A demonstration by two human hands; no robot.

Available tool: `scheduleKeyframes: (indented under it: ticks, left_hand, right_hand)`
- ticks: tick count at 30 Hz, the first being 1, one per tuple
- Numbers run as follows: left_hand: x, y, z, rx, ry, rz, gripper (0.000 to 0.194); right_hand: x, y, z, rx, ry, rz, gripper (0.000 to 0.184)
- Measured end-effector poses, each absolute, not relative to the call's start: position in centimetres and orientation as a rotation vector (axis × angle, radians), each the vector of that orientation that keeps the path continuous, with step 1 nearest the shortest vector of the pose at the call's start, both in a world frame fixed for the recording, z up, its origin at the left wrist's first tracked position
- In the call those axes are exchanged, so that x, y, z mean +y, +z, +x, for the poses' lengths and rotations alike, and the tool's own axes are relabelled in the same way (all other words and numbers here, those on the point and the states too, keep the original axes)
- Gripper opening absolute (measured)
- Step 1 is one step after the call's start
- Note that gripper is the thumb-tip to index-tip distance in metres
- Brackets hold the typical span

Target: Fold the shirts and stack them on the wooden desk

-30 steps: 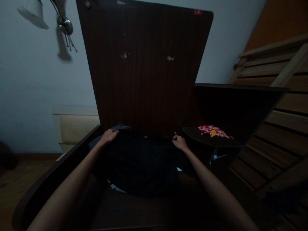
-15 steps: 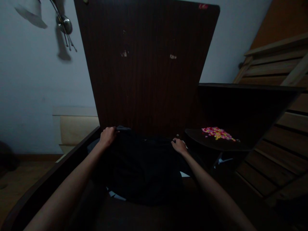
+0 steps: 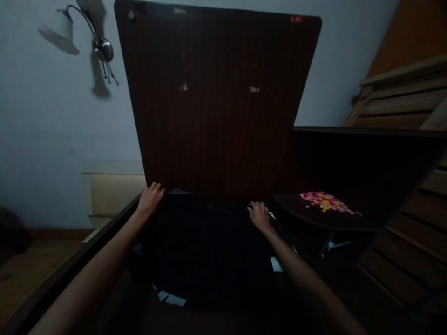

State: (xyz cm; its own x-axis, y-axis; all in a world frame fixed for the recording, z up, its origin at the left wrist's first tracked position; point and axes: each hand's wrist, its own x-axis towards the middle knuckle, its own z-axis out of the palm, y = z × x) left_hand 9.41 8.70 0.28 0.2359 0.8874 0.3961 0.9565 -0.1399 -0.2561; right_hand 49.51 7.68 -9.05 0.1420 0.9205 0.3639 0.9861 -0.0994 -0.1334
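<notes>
A black garment (image 3: 209,251), shaped like a shirt, lies spread on the dark desk (image 3: 167,321); its details are lost in the dim light. A small pale mark shows at the middle of its far edge. At its far left corner, my left hand (image 3: 151,201) rests with fingers stretched out and slightly apart. My right hand (image 3: 259,216) lies on the far right part of the cloth, fingers spread and a little bent. White paper pieces (image 3: 174,299) stick out from under the near left edge, and another white piece (image 3: 276,264) shows by my right forearm.
A tall dark wooden panel (image 3: 216,116) rises behind the desk. On a curved shelf (image 3: 293,209) at right lies a pile of small pink, red and yellow pieces (image 3: 326,201). A wall lamp (image 3: 103,49) hangs at upper left; wooden slats (image 3: 398,100) stand at right.
My left hand has shifted left and its fingers have loosened from the cloth. My right hand's fingers have spread. The garment lies flatter, and the view has tilted up slightly.
</notes>
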Motion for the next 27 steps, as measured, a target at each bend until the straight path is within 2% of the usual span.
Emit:
scheduleKeyframes:
  ticks: [6, 13, 17, 22, 27]
  left_hand:
    - [5.3, 0.2, 9.8, -1.859, -0.235, -1.923, 0.033]
    - [5.1, -0.3, 6.9, -2.144, -0.121, -2.071, 0.037]
    - [6.4, 0.5, 5.8, -2.119, -0.315, -1.978, 0.035]
    - [5.0, 0.6, 5.4, -2.007, -0.474, -1.816, 0.029]
    - [-1.9, -3.2, 6.3, -1.918, -0.718, -1.849, 0.024]
  right_hand:
    - [5.3, -9.3, 48.4, -2.025, -0.381, -1.929, 0.031]
    - [2.4, -12.0, 51.2, -2.090, 0.002, -2.094, 0.044]
    - [2.5, -12.7, 52.3, -2.046, 0.186, -2.164, 0.050]
    - [1.4, -12.1, 52.0, -1.976, 0.105, -2.077, 0.045]
    - [-3.2, -12.5, 52.0, -1.921, -0.142, -1.729, 0.029]
